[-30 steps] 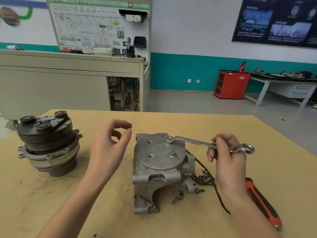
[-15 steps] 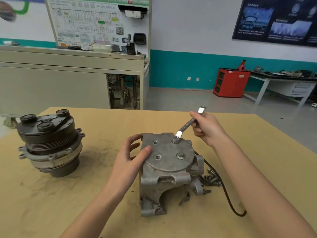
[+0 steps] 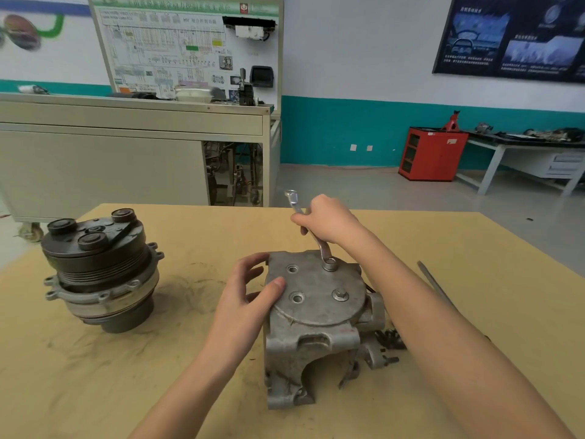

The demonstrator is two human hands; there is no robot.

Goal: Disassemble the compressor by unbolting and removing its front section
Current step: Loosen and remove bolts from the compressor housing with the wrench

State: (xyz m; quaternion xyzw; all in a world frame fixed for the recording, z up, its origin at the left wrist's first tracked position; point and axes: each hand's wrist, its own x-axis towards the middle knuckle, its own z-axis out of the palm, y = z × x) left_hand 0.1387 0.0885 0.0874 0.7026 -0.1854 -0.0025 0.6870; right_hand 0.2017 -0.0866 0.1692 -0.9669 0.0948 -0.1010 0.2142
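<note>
The grey cast compressor body stands on the wooden table with its round end plate facing up. One bolt sits in the plate near two empty bolt holes. A silver wrench has its ring end over another bolt at the plate's far edge. My right hand grips the wrench's shaft, which points away from me. My left hand rests against the body's left side, thumb on the plate's rim. The removed front section, a black pulley and clutch assembly, stands at the left.
Loose bolts and a black cable lie behind the body on the right. A dark tool shaft lies on the table beyond my right forearm. A beige training bench stands past the table's far edge.
My right hand swung the wrench counter-clockwise from pointing right to pointing away. My left hand came down from mid-air onto the body's left side.
</note>
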